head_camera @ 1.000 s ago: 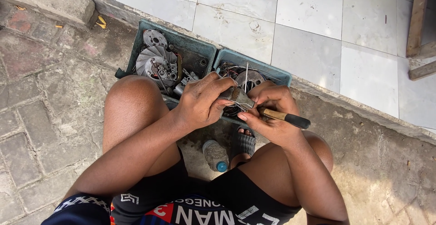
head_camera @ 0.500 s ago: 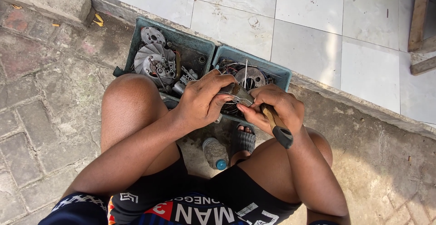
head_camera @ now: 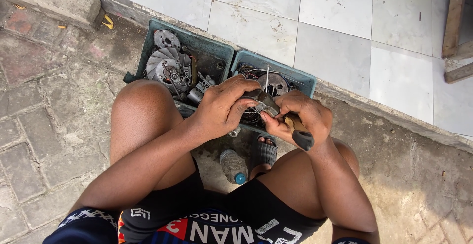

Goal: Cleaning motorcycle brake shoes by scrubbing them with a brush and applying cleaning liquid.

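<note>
Left hand (head_camera: 224,108) fingers curl around a small metal part (head_camera: 263,101); right hand (head_camera: 300,116) fingers clench a wooden-handled tool (head_camera: 298,131)

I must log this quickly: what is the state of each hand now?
Left hand: closed around a small metal part.
Right hand: closed on a tool with a brown and black handle.

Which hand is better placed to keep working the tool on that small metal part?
The right hand: its grip is already on the brown-handled tool, tip at the small metal part. The left hand is busy steadying that part above the teal tray.
</note>
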